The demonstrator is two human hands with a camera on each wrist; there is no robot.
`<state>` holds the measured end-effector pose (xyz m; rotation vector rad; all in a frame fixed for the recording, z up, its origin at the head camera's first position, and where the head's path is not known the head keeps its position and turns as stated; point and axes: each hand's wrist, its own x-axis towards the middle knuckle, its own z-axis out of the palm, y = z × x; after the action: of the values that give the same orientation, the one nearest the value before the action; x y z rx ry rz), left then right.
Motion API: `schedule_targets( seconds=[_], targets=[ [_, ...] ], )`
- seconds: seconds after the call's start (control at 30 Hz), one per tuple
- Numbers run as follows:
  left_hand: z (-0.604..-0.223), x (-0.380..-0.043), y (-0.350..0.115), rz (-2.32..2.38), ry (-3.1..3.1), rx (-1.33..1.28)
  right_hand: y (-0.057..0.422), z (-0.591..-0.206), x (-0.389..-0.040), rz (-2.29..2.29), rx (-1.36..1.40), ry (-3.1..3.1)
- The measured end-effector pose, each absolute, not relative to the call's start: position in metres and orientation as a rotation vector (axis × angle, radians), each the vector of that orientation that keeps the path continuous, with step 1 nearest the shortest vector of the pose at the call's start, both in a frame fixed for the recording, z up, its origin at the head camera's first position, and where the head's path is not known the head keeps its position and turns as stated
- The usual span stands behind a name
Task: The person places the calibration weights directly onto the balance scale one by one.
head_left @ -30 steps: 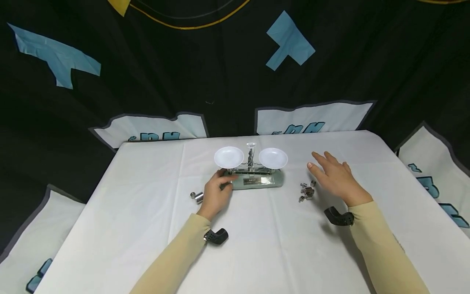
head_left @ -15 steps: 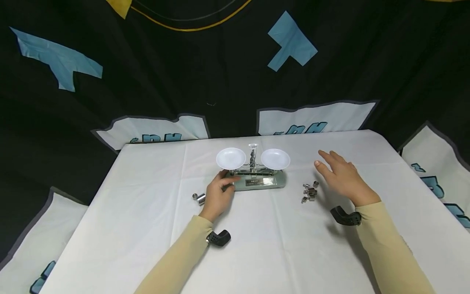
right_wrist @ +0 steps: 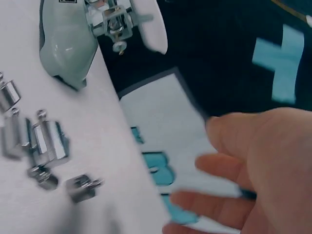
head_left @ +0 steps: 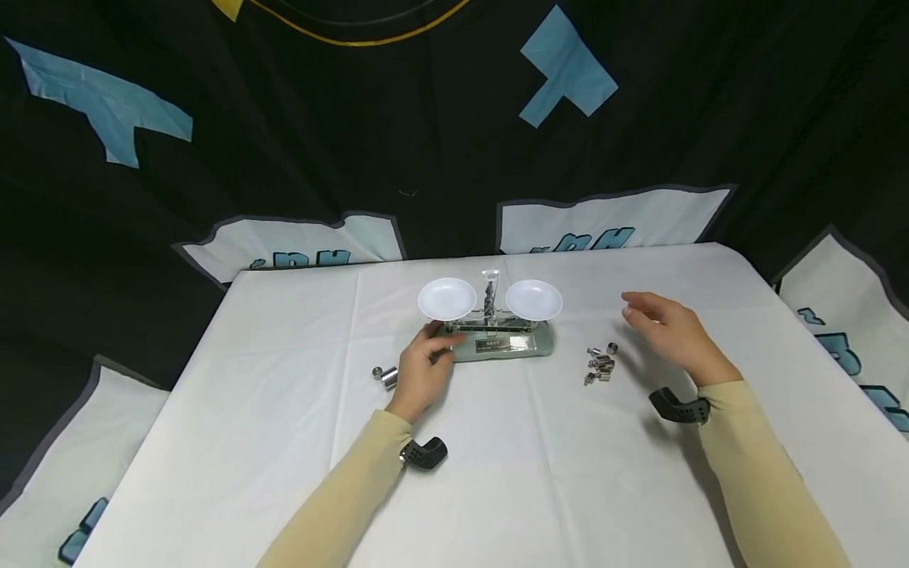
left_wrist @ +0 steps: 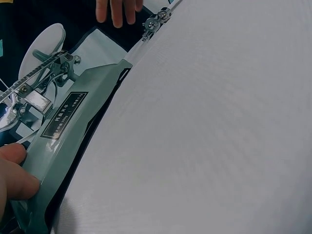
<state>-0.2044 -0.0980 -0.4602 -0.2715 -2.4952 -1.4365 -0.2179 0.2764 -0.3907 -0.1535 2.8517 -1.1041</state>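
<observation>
A balance scale [head_left: 536, 342] with a grey-green base and two white pans, the left pan [head_left: 447, 299] and the right pan [head_left: 534, 300], stands toward the back of the table. My left hand [head_left: 417, 377] grips the left end of its base, and part of that end is hidden. In the left wrist view, two digits lie against the green base [left_wrist: 80, 114]. My right hand [head_left: 676, 338] hovers right of the scale with nothing in it, fingers extended and slightly bent. Several small metal weights [head_left: 602, 364] lie on the table below and left of it.
Beside my left hand lie a larger metal weight [head_left: 388, 379] and a smaller one [head_left: 377, 372]. A white cloth [head_left: 497, 473] covers the table. Behind it hangs a dark curtain [head_left: 319, 142] with blue and white patches.
My right hand has drifted right, away from the weights, and its fingers have drawn closer together. My left hand keeps its hold on the scale, which stays in place.
</observation>
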Motion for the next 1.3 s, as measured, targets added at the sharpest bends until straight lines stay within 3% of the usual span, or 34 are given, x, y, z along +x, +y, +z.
schedule_targets(
  seconds=[0.33,1.3],
  targets=[
    [-0.459,-0.204,-0.098,-1.416,-2.492,-0.285,0.285,-0.430,-0.227,-1.347,-0.089,2.739],
    [-0.460,-0.204,-0.099,-1.418,-2.479,-0.300,0.283,-0.446,-0.230,-1.265,-0.180,2.797]
  ],
)
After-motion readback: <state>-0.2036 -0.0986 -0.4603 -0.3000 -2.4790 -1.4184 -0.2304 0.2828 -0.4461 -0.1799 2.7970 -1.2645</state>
